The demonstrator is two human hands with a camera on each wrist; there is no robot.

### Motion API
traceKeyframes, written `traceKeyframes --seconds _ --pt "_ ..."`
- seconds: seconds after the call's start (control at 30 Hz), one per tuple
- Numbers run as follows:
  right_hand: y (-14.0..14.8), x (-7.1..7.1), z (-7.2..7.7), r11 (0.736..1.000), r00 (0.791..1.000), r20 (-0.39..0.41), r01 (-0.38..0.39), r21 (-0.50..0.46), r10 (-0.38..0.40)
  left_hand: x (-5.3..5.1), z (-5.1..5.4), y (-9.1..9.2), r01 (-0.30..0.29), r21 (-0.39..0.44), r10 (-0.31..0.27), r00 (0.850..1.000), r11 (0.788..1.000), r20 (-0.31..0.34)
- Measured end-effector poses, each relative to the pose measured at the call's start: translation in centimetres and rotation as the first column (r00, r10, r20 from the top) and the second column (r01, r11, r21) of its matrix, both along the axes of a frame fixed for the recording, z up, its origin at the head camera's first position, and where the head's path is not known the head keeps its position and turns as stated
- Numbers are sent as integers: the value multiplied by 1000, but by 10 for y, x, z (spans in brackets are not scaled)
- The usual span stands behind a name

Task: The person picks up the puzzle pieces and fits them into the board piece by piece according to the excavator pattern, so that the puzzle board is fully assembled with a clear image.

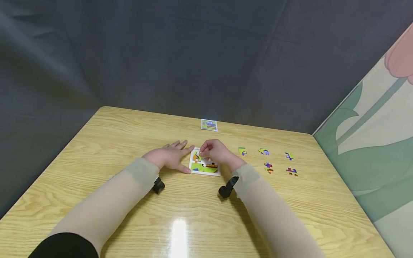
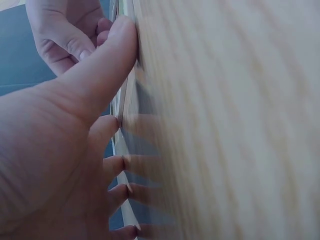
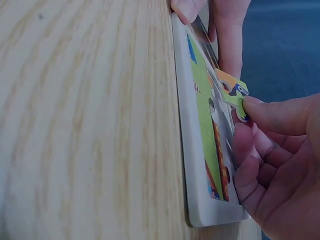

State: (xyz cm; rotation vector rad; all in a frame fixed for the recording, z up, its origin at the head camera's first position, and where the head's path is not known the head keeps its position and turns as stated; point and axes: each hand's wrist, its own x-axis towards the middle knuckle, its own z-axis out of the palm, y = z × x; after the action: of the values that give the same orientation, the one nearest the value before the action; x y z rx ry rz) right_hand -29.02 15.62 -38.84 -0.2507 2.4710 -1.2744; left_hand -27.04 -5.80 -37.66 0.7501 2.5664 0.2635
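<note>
A small puzzle board [image 1: 205, 174] with a white rim lies on the table, its lower part filled with green and orange-red pieces. Between thumb and fingers, my right hand [image 1: 218, 152] pinches a puzzle piece [image 3: 234, 95] coloured orange, green and dark blue. That piece is tilted over the upper left of the board, close to its surface. My left hand [image 1: 170, 157] lies with spread, straight fingers at the board's left side; its thumb [image 3: 184, 9] touches the rim near the lower left corner. In the head view the right fingers cover part of the board.
Several loose puzzle pieces lie to the right, among them a green and yellow one [image 1: 242, 151], a purple and red one [image 1: 268, 167] and a blue one [image 1: 289, 156]. Behind the board is a picture card [image 1: 209, 125]. A dark curtain [image 1: 193, 61] hangs behind the table.
</note>
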Motion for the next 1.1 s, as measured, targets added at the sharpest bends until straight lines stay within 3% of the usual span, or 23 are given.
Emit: traceKeyframes --seconds 0.57,1.1 --pt "-5 5 -2 999 998 -42 -38 24 39 -1 -1 -1 0 5 0 1000 1000 4" --pt "-10 7 -7 983 983 -150 -80 167 106 -5 -7 -3 8 -3 -8 1000 1000 -7"
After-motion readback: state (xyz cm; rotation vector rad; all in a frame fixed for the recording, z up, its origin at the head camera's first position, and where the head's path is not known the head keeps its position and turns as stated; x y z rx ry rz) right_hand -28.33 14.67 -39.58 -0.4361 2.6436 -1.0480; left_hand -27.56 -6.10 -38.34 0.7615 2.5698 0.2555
